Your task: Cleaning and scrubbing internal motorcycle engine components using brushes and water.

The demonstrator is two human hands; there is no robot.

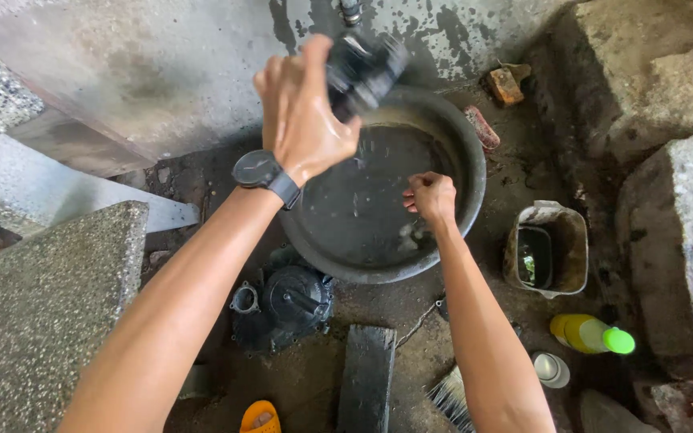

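Black part in left hand; black wristwatch. Dark grey basin. Black engine cover. Yellow bottle, green cap. Orange sandal. Speckled grey stone slab. Reddish brick piece. Dirty beige container.

Wet grey concrete wall; dirt floor; rough stone blocks right; daylight.
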